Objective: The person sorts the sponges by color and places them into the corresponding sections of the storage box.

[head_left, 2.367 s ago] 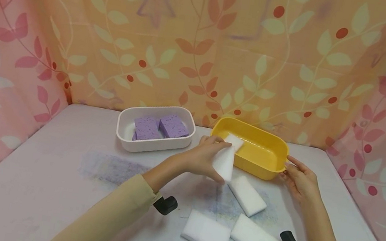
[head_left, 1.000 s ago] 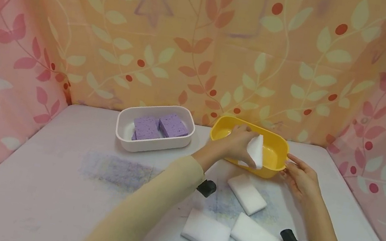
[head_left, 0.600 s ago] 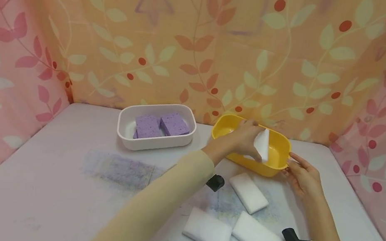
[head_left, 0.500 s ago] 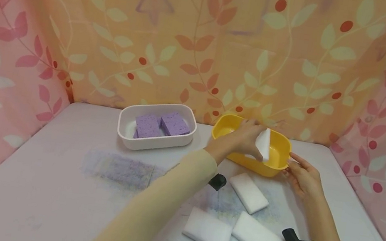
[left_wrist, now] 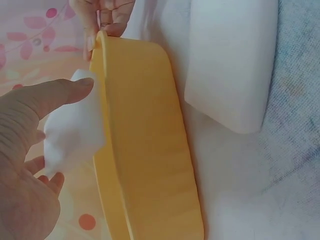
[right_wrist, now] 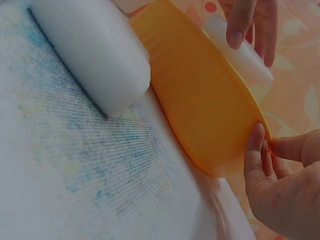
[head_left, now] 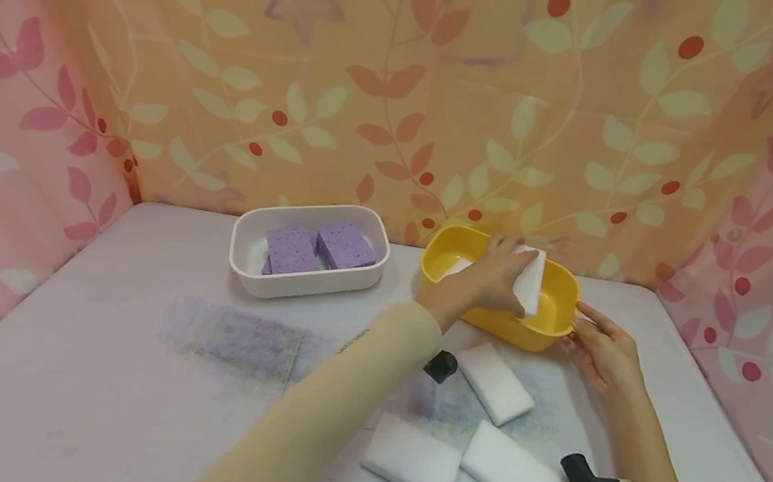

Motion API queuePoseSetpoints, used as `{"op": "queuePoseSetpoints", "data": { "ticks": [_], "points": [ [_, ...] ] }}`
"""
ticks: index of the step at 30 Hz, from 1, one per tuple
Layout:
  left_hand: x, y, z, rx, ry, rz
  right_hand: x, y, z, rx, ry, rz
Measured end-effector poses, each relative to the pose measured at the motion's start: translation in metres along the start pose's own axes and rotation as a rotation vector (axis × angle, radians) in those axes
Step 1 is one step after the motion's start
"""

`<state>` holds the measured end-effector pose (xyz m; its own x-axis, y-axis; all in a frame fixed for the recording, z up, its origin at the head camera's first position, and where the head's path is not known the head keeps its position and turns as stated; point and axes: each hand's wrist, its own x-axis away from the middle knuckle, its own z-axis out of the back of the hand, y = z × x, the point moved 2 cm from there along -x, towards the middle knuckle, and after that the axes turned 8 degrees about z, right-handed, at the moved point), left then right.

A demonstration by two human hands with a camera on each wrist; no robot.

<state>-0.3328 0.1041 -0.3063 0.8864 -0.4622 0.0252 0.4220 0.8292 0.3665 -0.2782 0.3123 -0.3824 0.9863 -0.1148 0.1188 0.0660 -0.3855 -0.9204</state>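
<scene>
My left hand is over the yellow plastic tub. It holds a white foam sponge by its edges, thumb at the near side and fingers at the far side. The left wrist view has the sponge between thumb and fingers, partly behind the tub's rim. My right hand pinches the rim at the tub's right end, with thumb and fingers on either side in the right wrist view. Another white sponge lies inside the tub at the left, mostly hidden by the left hand.
Three white sponges lie on the table before the tub: one close to it, two nearer. A white tub with purple sponges stands to the left. A patterned curtain closes off the back.
The left hand has carried the white sponge rightward from in front of the yellow tub to over its inside, then shifted slightly in the last half second. The right hand has stayed at the rim.
</scene>
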Motion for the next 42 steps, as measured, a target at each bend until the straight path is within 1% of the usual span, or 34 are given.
{"op": "queuePoseSetpoints", "data": {
  "ticks": [8,14,17,27,34,42],
  "points": [
    [-0.003,-0.001,-0.006,0.011,0.008,0.018,0.001,0.001,-0.001,-0.005,-0.001,0.013],
    [-0.005,-0.002,-0.012,0.016,0.017,0.002,0.002,0.002,-0.002,-0.015,-0.012,0.020],
    [-0.003,-0.003,-0.015,0.046,0.008,-0.003,0.002,0.002,-0.002,-0.020,-0.014,0.017],
    [0.003,-0.009,-0.017,0.154,0.006,-0.011,0.002,0.001,-0.002,-0.025,-0.006,0.007],
    [0.009,-0.014,-0.018,0.173,0.003,-0.008,0.001,0.002,-0.001,-0.020,-0.002,0.012],
    [0.021,-0.019,-0.014,0.192,0.006,-0.020,-0.001,0.002,-0.001,0.001,-0.001,0.021]
  ]
}}
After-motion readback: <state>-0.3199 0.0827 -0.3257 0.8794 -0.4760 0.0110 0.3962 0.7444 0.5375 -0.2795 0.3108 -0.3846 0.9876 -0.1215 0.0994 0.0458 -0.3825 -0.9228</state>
